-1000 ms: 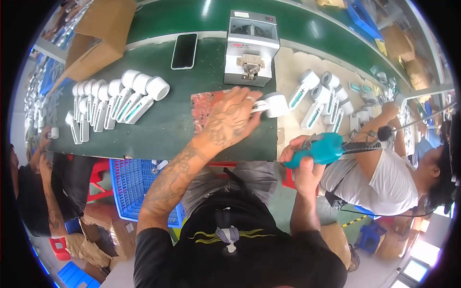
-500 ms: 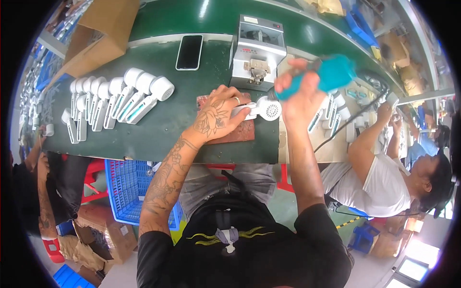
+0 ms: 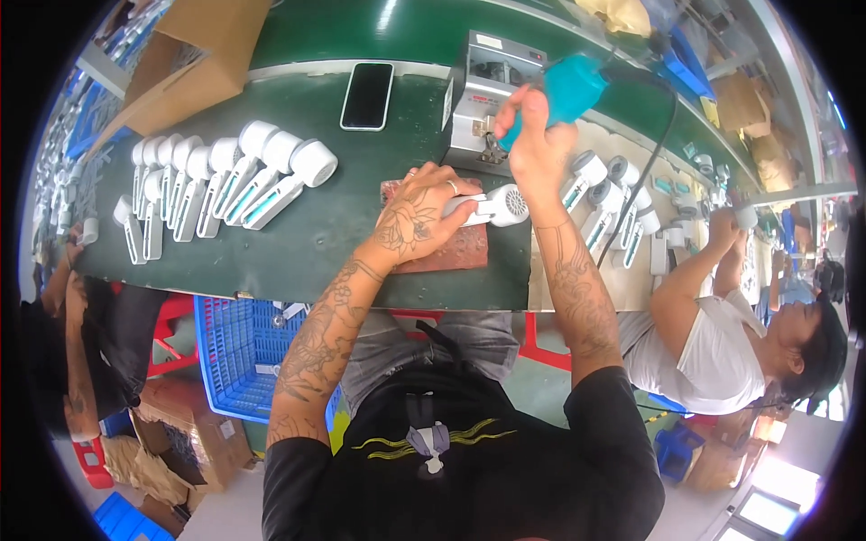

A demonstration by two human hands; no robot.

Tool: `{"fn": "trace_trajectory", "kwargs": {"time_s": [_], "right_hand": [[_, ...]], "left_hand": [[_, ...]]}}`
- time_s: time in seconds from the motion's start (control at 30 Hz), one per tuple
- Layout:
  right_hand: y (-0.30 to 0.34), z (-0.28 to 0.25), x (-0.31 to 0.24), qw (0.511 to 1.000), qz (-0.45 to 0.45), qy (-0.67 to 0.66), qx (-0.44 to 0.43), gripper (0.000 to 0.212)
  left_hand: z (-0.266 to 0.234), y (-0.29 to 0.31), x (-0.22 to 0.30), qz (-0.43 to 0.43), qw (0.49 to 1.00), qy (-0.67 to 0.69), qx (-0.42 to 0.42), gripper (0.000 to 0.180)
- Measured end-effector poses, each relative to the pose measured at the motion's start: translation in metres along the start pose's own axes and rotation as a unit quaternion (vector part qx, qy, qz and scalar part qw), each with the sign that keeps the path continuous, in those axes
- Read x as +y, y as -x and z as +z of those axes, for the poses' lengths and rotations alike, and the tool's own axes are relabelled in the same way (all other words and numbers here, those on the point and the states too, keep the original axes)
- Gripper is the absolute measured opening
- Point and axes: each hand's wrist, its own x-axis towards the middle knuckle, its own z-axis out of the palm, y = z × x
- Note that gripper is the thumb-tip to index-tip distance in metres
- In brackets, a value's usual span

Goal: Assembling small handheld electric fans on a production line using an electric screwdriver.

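Note:
My left hand point(image 3: 417, 216) presses a white handheld fan point(image 3: 509, 206) down on a reddish-brown pad point(image 3: 456, 252), its fingers around the handle. The fan's round, grilled head points right, past the pad. My right hand point(image 3: 544, 155) is wrapped around a teal electric screwdriver point(image 3: 566, 92), whose cord runs off to the right. The tool's tip is at the front of a grey metal screw feeder point(image 3: 467, 113); my fingers hide whether it touches.
Several white fans point(image 3: 271, 167) lie in a row at the left; more point(image 3: 622, 194) lie at the right. A phone point(image 3: 367, 95) rests near the feeder. A cardboard box point(image 3: 194, 63) stands far left, a blue crate point(image 3: 236, 356) below the table edge. A co-worker point(image 3: 722, 352) sits at the right.
My right hand has moved the electric screwdriver left and away from me, from beside the fan to the screw feeder's front. My left hand still holds the fan on the pad.

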Motion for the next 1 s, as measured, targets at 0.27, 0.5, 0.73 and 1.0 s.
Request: {"fn": "trace_trajectory", "kwargs": {"time_s": [0.27, 0.5, 0.73, 1.0], "right_hand": [[0.032, -0.008, -0.034, 0.995, 0.088, -0.037, 0.012, 0.047], [0.043, -0.004, -0.017, 0.993, 0.094, -0.071, -0.001, 0.036], [0.044, 0.002, -0.017, 0.993, 0.098, -0.06, -0.012, 0.041], [0.037, -0.003, -0.014, 0.993, 0.109, -0.034, -0.005, 0.042]], "left_hand": [[0.0, -0.003, 0.001, 0.0, 1.0, 0.022, 0.003, 0.024], [0.008, 0.003, -0.005, 0.015, 0.999, -0.017, 0.038, 0.024], [0.003, 0.002, -0.002, 0.008, 1.0, -0.019, 0.012, 0.021], [0.002, 0.001, 0.001, 0.01, 0.999, -0.022, 0.023, 0.021]]}}
